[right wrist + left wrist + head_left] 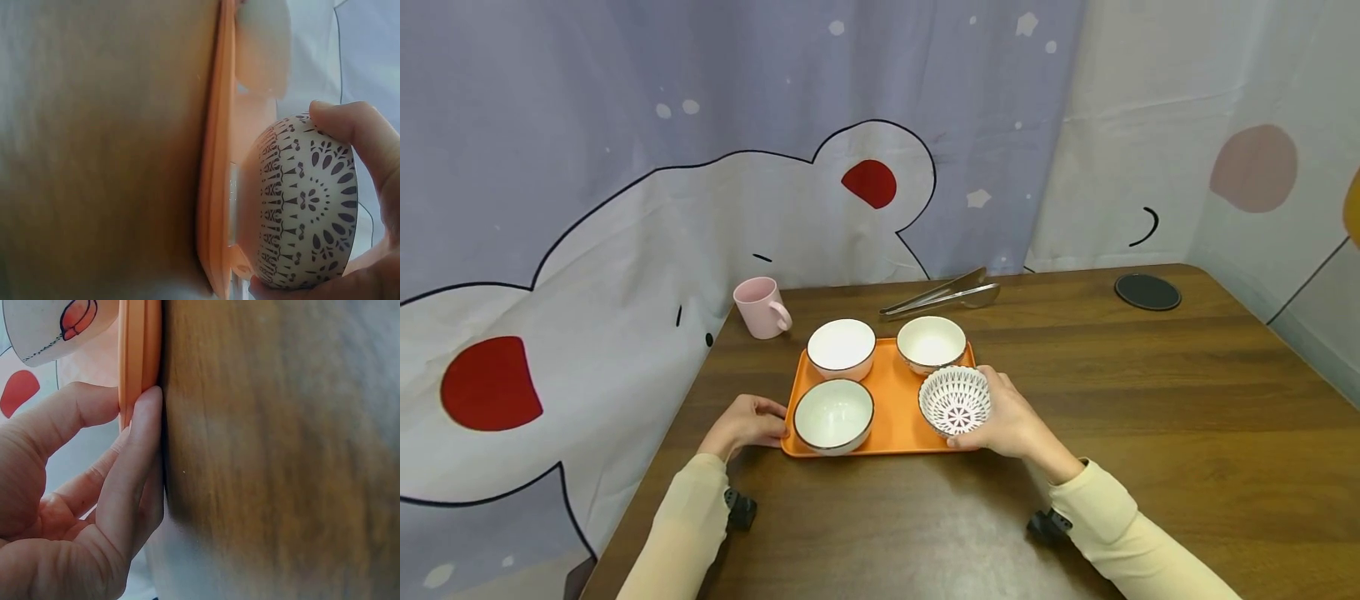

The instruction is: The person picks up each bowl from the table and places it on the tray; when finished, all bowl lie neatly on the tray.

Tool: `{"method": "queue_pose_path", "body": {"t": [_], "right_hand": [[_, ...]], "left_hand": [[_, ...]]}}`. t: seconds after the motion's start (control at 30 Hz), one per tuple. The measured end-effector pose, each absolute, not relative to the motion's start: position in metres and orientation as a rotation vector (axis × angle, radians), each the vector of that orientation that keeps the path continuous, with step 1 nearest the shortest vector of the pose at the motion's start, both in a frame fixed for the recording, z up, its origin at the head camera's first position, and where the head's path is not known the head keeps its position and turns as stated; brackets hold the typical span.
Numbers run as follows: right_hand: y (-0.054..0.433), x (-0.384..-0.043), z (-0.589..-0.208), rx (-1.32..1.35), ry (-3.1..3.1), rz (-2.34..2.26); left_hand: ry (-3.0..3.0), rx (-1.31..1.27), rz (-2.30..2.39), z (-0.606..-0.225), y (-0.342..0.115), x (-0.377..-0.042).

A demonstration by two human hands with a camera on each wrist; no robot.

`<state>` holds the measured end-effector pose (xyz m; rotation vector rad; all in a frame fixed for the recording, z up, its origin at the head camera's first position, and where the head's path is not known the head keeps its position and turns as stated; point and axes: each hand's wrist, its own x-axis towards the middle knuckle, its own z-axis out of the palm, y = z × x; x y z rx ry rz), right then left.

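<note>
An orange tray (pixel 895 408) lies on the table with several bowls on it. My left hand (pixel 748 423) pinches the tray's left edge near the front corner; in the left wrist view the thumb is at the rim's inner side, with a fingertip (pixel 149 403) against its outside. My right hand (pixel 1011 421) grips a scalloped bowl with a dark pattern (pixel 955 400) by its sides, over the tray's front right. A dark-rimmed pale bowl (pixel 833 414) sits front left, a white bowl (pixel 842 343) behind it, and a cream bowl (pixel 931 342) at back right.
A pink mug (pixel 758 310) stands behind the tray to the left. Metal tongs (pixel 940 296) lie along the back of the wooden table (pixel 1135 400). At the far right back is a round black coaster (pixel 1147 292). A printed curtain (pixel 700 225) hangs behind the table.
</note>
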<state>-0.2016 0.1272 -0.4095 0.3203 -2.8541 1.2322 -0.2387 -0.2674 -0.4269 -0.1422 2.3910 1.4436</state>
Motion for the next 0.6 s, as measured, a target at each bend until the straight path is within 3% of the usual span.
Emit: {"method": "queue_pose_path", "body": {"t": [0.6], "right_hand": [[0.095, -0.204, -0.417, 0.394, -2.902, 1.275]], "left_hand": [[2.374, -0.067, 1.470, -0.427, -0.278, -0.235]]}}
